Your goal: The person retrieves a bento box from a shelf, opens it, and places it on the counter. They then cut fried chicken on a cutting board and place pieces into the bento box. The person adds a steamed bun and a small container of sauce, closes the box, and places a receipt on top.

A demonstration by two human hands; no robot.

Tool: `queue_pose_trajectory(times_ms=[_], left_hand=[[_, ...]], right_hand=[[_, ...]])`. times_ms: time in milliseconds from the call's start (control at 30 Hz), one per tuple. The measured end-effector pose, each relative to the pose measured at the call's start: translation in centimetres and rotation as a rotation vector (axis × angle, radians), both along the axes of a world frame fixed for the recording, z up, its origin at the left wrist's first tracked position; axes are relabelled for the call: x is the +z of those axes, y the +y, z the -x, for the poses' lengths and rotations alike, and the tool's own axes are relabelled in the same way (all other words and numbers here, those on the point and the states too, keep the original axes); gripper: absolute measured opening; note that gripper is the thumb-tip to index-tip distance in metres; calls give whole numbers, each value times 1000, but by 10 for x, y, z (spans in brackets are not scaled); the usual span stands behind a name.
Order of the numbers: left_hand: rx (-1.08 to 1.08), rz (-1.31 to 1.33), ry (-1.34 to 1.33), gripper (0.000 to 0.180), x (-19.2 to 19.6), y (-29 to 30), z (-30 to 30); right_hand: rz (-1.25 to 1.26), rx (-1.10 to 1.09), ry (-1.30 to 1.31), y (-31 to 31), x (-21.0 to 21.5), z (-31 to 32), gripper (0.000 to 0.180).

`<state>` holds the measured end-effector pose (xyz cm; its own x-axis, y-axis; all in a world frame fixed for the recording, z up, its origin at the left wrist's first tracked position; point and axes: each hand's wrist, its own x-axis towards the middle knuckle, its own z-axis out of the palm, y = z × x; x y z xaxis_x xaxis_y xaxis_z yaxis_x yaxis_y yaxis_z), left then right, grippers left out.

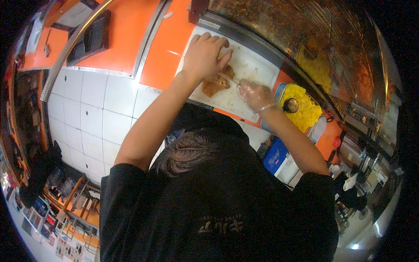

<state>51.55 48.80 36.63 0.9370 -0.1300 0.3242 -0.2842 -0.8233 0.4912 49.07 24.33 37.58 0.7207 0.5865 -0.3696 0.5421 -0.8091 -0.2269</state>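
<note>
On a white cutting board (244,56) lie brown pieces of cooked-looking meat (212,87). My left hand (204,54) is bare and hovers over or rests on the board's far left part; its fingers are bent and apart from the thumb, with nothing visible between them. A clear plastic glove covers my right hand (256,95), which is closed round the handle end of a slim metal knife (230,79). The blade points left across the meat, and its tip is hard to make out. Slight blur softens the right hand.
Right of the board stands a container of yellow food (304,101) with a round metal cup (290,105) in it. A dark-framed glass panel (279,48) borders the far side. Orange counter (161,56) and a metal rail (74,48) lie left. Below right sits a blue box (276,155).
</note>
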Motion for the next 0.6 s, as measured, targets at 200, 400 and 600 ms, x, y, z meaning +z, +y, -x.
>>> queue_pose_trajectory(times_ms=[200,400,600], left_hand=[[30,-62,107,29,-10,-7,-15],[25,-16,110,31,-32,-8,-25],[34,-63,162,29,-30,-12,-29]], right_hand=[[38,39,17,2,2,-27,20],[-92,64,117,-8,-32,-43,19],[-28,42,112,-12,-47,-34,19]])
